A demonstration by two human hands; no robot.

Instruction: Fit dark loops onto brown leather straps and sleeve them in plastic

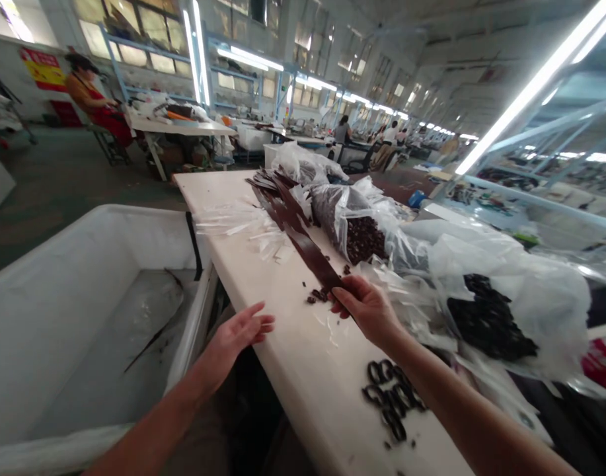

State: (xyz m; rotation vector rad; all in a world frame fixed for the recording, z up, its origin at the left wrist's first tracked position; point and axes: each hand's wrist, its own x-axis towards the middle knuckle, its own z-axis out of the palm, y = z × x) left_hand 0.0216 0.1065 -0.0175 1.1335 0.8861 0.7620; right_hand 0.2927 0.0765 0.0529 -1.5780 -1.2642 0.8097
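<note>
The brown strap (303,241) looks like a long flat band of leather or imitation leather, so it is likely light, limp along its length and fairly smooth; it should bend and trail rather than hold its shape, and the best place to take it seems to be flat across the near end, pinched between thumb and fingers, where it cannot twist. That is where the right hand (365,305) has it: the fingers are curled over the near end and closed on it, near the middle of the white table (303,370). From there the strap runs away toward the table's far edge, lying straight on the surface, dark brown with a dull sheen, its far end joining a fan of similar straps (270,185). The left hand (240,330) is open, fingers extended and slightly spread, holding nothing, hovering just off the table's left edge above the gap beside a large white bin (84,317). A few small dark bits (316,295) lie just left of the right hand, and a cluster of dark rings (389,400) lies at the near right part of the table. Clear plastic bags (362,231) of dark pieces crowd the right side.
</note>
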